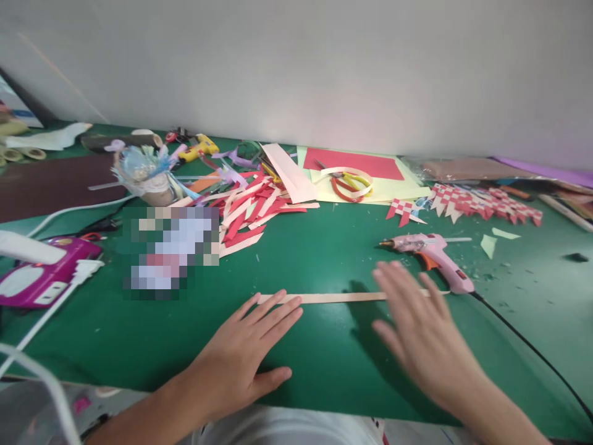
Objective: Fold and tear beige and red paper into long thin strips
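On a green worktop [319, 358], a peach paper strip [343, 298] lies by a pink glue gun [433, 245]; the left hand [243, 349], open, rests fingers on one end; the open right hand [419, 337] hovers; flattening seems the step, I'd say, wanting even pressure next.

My bench [319, 247] is green and pretty busy tbh. There's a thin cream paper strip [343, 298] lying flat across the lower middle of the frame, a pink glue gun [438, 250] right of center, a messy heap of red and cream strips [248, 207] left of center, a brown sheet [50, 179] upper left, and red-and-white checkered pieces [482, 203] upper right.
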A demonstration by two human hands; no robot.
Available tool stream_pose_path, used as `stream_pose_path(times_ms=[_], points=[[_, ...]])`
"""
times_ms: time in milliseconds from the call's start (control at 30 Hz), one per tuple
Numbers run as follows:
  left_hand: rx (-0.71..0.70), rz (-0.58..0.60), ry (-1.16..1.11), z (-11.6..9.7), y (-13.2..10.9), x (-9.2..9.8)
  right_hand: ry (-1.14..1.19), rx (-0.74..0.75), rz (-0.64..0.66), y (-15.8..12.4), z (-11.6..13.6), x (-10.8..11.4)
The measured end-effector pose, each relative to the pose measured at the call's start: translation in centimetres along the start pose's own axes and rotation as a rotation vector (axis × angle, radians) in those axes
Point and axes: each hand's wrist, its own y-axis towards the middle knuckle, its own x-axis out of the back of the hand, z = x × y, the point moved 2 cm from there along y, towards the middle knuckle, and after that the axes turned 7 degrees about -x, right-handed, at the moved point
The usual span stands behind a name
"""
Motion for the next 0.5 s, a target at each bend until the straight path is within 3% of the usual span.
stream_pose_path(times_ms=[100, 200, 300, 500], points=[[-0.008, -0.018, 0.026, 0.0, -0.2, -0.2, 0.160, 0.292, 0.174, 0.9, 5.1, -0.3], [-0.005, -0.013, 0.044, 0.0, -0.2, -0.3, 0.249, 0.352, 0.283, 1.5, 7.0, -1.2], [-0.005, 0.014, 0.032, 0.0, -0.1, -0.1, 0.271, 0.318, 0.342, 1.5, 6.0, -1.9], [0.007, 0.051, -0.010, 0.0, 0.1, 0.3, 0.155, 0.201, 0.332, -0.8, 0.7, -1.8]])
